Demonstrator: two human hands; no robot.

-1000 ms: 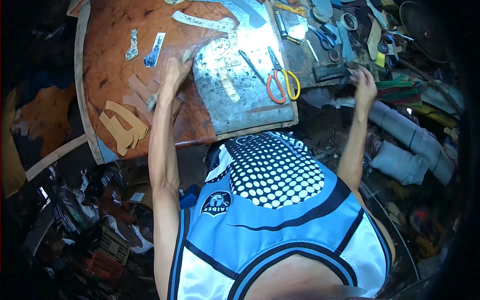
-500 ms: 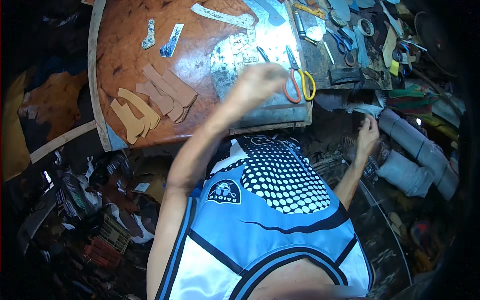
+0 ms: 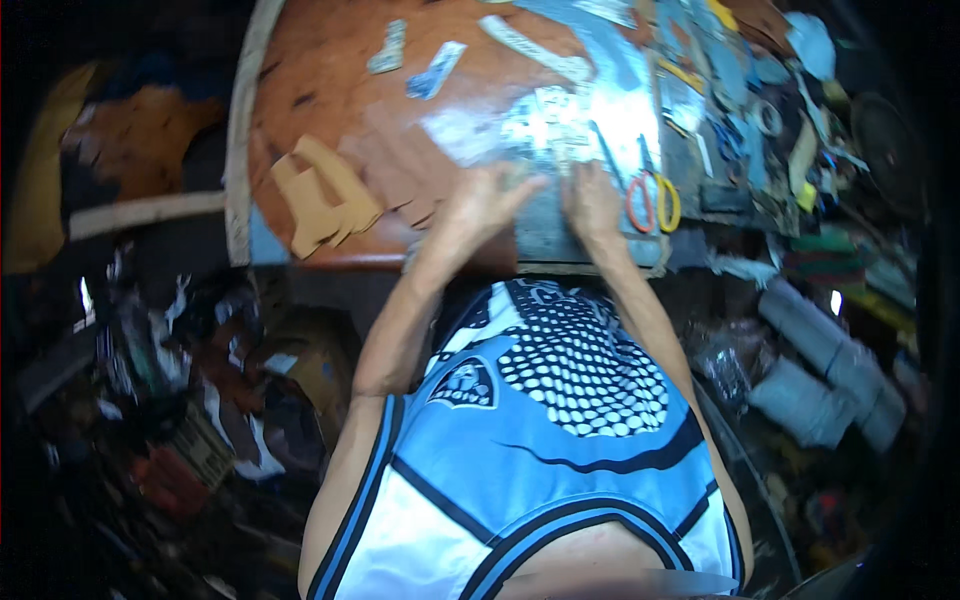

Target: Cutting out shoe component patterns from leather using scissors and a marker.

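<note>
Both my hands are over the metal-topped front part of the work table (image 3: 545, 238). My left hand (image 3: 485, 205) hovers at its left side, thumb and fingers apart but blurred. My right hand (image 3: 594, 203) reaches forward onto the plate beside small white marked pattern pieces (image 3: 558, 108); its fingertips are smeared, so I cannot tell whether they hold anything. Just right of it lie scissors with one red and one yellow handle (image 3: 668, 205). Left of my left hand are brownish-pink leather cut-outs (image 3: 385, 165) and curved tan leather cut-outs (image 3: 345, 190).
Farther back lie a long white pattern strip (image 3: 535, 48) and two short pattern pieces, one white (image 3: 388, 47), one blue-white (image 3: 436, 70). A cluttered side bench (image 3: 725, 195) with tape rolls and tools adjoins on the right. Wrapped rolls (image 3: 805, 400) sit below it.
My right hand has come from off the table's right side onto the metal plate. My left hand has drawn back toward the near left. The whole view has shifted, with the table farther right.
</note>
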